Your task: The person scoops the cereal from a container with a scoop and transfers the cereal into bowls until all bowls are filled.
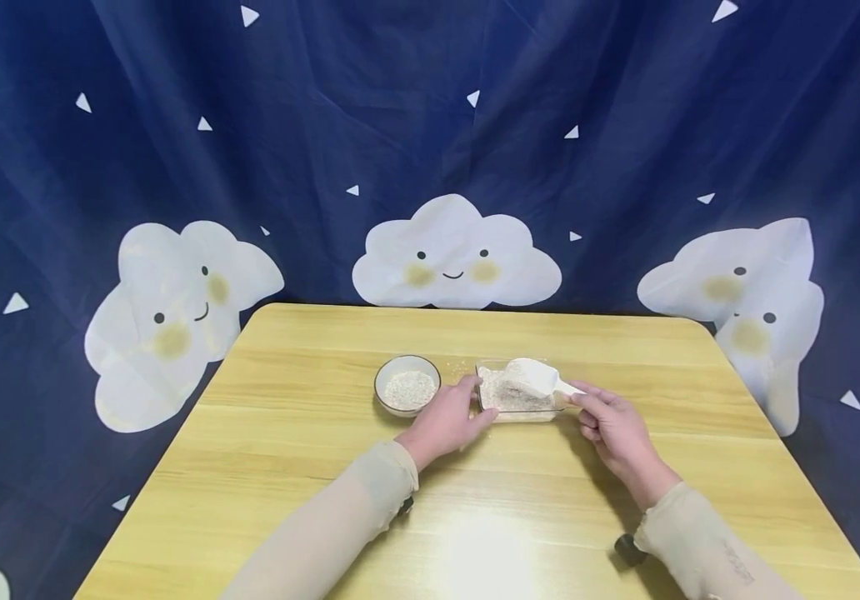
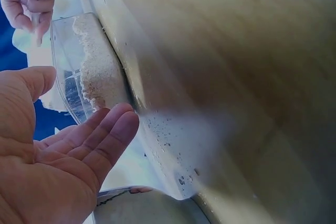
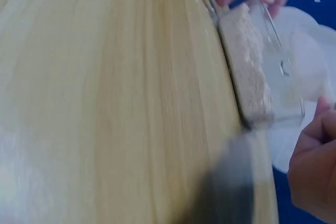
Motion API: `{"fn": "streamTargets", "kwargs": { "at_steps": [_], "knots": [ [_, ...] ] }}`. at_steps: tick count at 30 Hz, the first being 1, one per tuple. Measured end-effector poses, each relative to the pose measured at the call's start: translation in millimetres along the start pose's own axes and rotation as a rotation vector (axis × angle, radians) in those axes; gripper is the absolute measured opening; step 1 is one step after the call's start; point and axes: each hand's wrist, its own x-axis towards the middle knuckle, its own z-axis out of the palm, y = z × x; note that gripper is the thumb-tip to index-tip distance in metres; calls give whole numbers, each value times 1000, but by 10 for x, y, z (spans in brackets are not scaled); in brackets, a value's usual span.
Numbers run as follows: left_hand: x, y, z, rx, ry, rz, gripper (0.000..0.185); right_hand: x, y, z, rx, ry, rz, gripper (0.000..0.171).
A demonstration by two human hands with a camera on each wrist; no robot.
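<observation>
A clear rectangular glass container (image 1: 520, 416) holds a heap of pale, oat-like flakes (image 2: 102, 59). At its left end is my left hand (image 1: 445, 417), thumb and fingers spread apart, fingertips at the container's end wall. My right hand (image 1: 617, 429) pinches the handle of a white scoop (image 1: 533, 377). The scoop's bowl is tilted above the flakes, inside the container's outline in the head view; how much it carries is unclear. Just left of my left hand stands a round, dark-rimmed bowl (image 1: 403, 367) with similar pale flakes in it.
The light wooden table (image 1: 287, 467) extends around both containers. Small crumbs (image 2: 165, 140) lie between bowl and glass container. Behind the table's far edge hangs a dark blue curtain (image 1: 400, 108) with white clouds and triangles.
</observation>
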Motion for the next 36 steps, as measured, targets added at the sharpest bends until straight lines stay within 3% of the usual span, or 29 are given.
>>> {"fn": "streamTargets", "kwargs": {
  "at_steps": [3, 6, 15, 22, 26, 31, 36],
  "knots": [
    [3, -12, 4, 20, 13, 14, 74, 9, -16, -101, 161, -68, -10, 30],
    [7, -25, 8, 34, 30, 29, 73, 23, -41, -150, 240, -115, -18, 33],
    [-8, -12, -7, 37, 43, 39, 72, 91, -93, -82, 209, -180, -65, 30],
    [-216, -3, -326, 14, 52, 80, 73, 126, -138, -17, 172, -184, -55, 30],
    [-361, -212, -596, 40, 130, 139, 72, 154, -192, 45, 129, -176, -42, 25],
    [-482, -684, -850, 102, 267, 102, 79, 194, -250, 166, 88, -171, -41, 24],
    [-566, -1076, -894, 124, 265, 35, 92, 244, -261, 367, 29, -172, -39, 26]
  ]
}}
